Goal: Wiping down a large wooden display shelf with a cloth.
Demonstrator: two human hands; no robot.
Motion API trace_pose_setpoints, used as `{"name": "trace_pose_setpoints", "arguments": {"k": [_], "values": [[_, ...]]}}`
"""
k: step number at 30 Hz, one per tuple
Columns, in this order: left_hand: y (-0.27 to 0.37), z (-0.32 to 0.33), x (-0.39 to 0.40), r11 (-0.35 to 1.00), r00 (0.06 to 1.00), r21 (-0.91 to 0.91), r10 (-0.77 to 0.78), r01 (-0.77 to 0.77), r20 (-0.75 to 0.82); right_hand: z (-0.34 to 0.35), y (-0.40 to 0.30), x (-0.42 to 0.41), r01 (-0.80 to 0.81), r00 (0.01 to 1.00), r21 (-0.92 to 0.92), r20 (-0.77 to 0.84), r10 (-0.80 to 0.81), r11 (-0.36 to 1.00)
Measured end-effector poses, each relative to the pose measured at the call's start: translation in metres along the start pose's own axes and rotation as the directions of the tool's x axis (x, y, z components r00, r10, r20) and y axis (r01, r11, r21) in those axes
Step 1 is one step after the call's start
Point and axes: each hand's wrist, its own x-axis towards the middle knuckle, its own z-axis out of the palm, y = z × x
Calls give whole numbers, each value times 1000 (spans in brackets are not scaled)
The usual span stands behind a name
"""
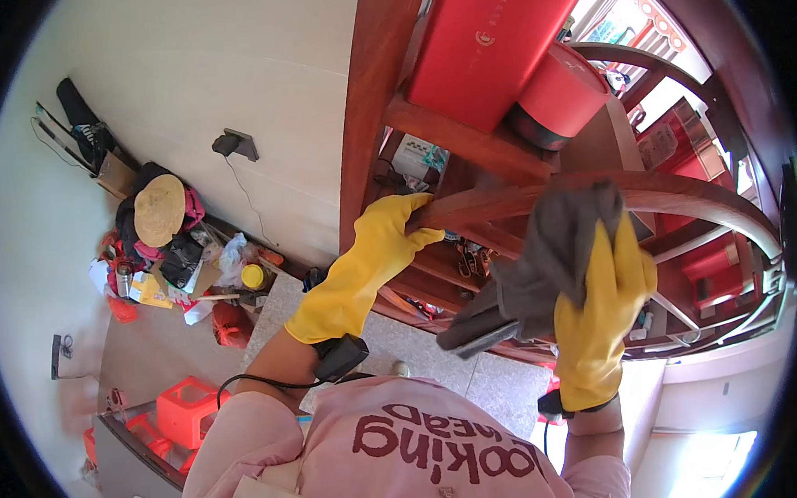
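Note:
My left hand [398, 232], in a yellow rubber glove, grips the left end of a curved rail [489, 205] on a reddish-brown wooden shelf unit [376, 85]. A dark grey cloth [563, 250] hangs from my right hand [604, 294], which wears a matching glove. The upper part of the cloth lies against the curved rail, and its lower end droops down to the left. Above the rail, a tall red box [490, 41] and a red cylindrical canister [564, 92] with a dark band stand on a shelf.
Lower compartments hold small items and red boxes [718, 271]. At left, a heap of bags with a straw hat [159, 210] lies by the wall. A plug and cord [227, 146] hang from a wall socket. Red plastic stools [190, 411] stand behind a grey panel [133, 466].

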Motion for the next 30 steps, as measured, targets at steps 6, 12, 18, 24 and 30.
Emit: {"name": "trace_pose_setpoints", "arguments": {"k": [6, 12, 18, 24, 30], "values": [[1, 4, 4, 998, 1000, -61, 20, -19, 19, 51, -41, 4, -16, 934, -164, 349, 73, 986], [-4, -7, -7, 985, 993, -161, 77, -62, 91, 100, -71, -3, 145, 900, 7, 413, -135, 989], [20, -31, -59, 817, 972, -528, 178, -233, -152, 63, -63, 28, -63, 923, 29, 383, 47, 998], [58, -25, -26, 885, 902, -207, 430, -417, 22, 42, -48, 26, -308, 907, 533, 415, 74, 788], [79, -9, -4, 919, 920, -69, 384, -389, -80, -21, 0, 32, 75, 993, 148, -103, -60, 986]]}}
